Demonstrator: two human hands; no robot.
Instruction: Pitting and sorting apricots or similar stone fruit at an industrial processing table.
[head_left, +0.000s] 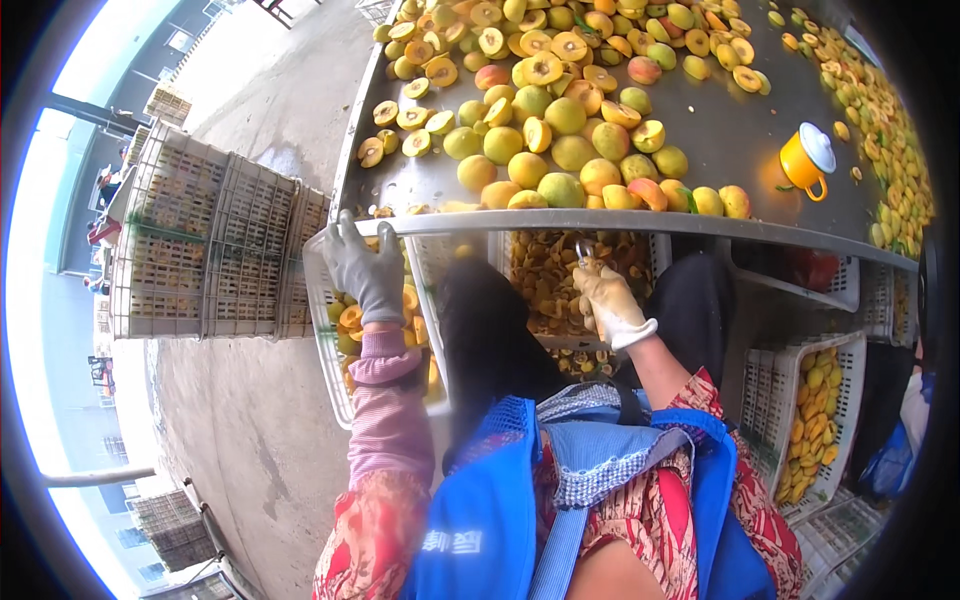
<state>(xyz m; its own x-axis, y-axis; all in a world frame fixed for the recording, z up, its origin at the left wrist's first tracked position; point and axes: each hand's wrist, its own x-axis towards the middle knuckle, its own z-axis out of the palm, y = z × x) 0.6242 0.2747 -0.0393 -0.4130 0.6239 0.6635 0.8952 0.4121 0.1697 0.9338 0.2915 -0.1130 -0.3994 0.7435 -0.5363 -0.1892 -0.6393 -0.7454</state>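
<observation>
My left hand (362, 262), in a grey glove, is at the left corner of a metal table (525, 220), above a white plastic crate (328, 352) of halved peaches. Its fingers are apart and no fruit shows in it. In a cream glove, my right hand (611, 300) is closed around a small metal tool (583, 251) whose looped tip sticks out; the handle is hidden. Below that hand is a crate of pits and scraps (555, 285). Whole and halved yellow peaches (566, 116) are heaped on the tabletop.
A yellow enamel mug (802, 161) with a white lid stands on the table's right part. More peaches (889, 142) lie along the far right. Stacked crates (202, 232) stand on the floor at left. A crate of peach halves (814, 420) is at right, near another person's sleeve (913, 405).
</observation>
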